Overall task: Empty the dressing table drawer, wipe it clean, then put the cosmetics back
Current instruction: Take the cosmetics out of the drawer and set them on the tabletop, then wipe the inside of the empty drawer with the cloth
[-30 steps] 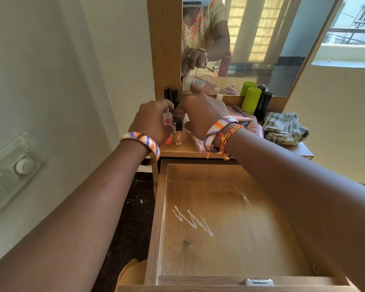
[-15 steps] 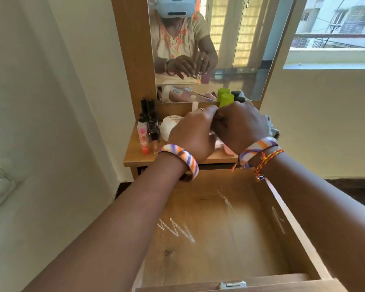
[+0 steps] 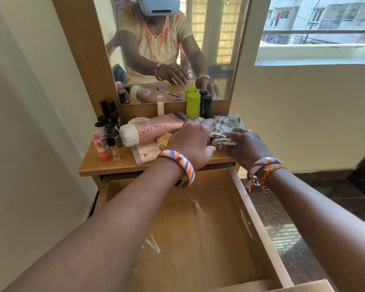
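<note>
The wooden drawer (image 3: 258,220) stands pulled out, with only white scratch marks on its floor. Cosmetics crowd the dressing table top (image 3: 105,165): a pink tube (image 3: 156,127) lying on its side, small dark bottles (image 3: 108,121), an orange-pink bottle (image 3: 100,146), a green container (image 3: 193,104) and a black one (image 3: 205,106). A checked cloth (image 3: 228,123) lies at the right end of the top. My right hand (image 3: 247,146) grips the cloth's near edge. With fingers relaxed, my left hand (image 3: 190,142) hovers between the tube and the cloth and holds nothing.
A mirror (image 3: 219,49) rises behind the table top and reflects both hands. A flat clear pack (image 3: 145,153) lies under the tube. A white wall runs close on the left, and a window (image 3: 316,30) is on the right. Dark floor (image 3: 303,207) lies right of the drawer.
Both hands left the small bottles at the left and moved right across the table top. My right hand has taken hold of the checked cloth.
</note>
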`<state>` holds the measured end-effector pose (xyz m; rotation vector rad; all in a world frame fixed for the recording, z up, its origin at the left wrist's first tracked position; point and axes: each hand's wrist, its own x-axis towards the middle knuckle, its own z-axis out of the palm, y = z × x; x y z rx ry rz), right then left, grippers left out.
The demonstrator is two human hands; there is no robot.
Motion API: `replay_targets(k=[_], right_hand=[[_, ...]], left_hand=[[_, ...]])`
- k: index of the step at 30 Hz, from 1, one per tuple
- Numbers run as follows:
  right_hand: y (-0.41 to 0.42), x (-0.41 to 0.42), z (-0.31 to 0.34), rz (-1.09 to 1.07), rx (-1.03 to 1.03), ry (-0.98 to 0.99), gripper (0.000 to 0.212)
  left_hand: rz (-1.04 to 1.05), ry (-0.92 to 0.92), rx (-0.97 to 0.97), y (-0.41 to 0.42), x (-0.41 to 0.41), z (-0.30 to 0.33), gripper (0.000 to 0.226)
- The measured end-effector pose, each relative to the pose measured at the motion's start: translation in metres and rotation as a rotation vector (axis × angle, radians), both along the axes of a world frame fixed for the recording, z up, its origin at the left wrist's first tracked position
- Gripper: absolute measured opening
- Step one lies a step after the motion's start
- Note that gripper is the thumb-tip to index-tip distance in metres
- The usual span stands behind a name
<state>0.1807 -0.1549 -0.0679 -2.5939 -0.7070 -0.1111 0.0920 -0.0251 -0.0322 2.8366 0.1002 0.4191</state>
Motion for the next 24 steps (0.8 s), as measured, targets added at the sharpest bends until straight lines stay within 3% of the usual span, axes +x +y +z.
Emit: replay_targets(k=[5, 10, 14, 17, 19, 21, 22, 24], right_hand=[[-0.013, -0.019, 0.012, -0.144, 0.006, -0.093, 0.025], [-0.032, -0.059, 0.047, -0.162, 0.282, -0.088, 0.029], [-0.034, -0.094, 0.063, -0.109, 0.747, 0.309, 0.027], [-0.027, -0.117, 0.056, -0.171, 1.032, 0.753, 0.020], [-0.025, -0.128, 0.041, -0.149, 1.043, 1.002, 0.021], [-0.026, -0.136, 0.021, -0.052, 1.024, 1.168, 0.039], [-0.027, -0.142, 0.013, -0.027, 1.022, 1.210, 0.047], [-0.029, -0.152, -0.005, 0.012, 0.978, 1.257, 0.057]], left_hand=[[-0.036, -0.012, -0.020, -0.006, -0.015, -0.002, 0.062], [-0.040, 0.070, -0.203, -0.015, -0.050, -0.001, 0.101], [-0.078, 0.102, -0.574, -0.026, -0.081, -0.006, 0.119], [-0.117, 0.135, -0.887, -0.029, -0.106, -0.015, 0.090], [-0.146, 0.136, -1.023, -0.027, -0.121, -0.027, 0.059], [-0.112, 0.139, -1.188, -0.026, -0.135, -0.044, 0.034], [-0.043, 0.160, -1.301, -0.027, -0.141, -0.050, 0.030], [0.144, 0.243, -1.476, -0.028, -0.150, -0.058, 0.050]])
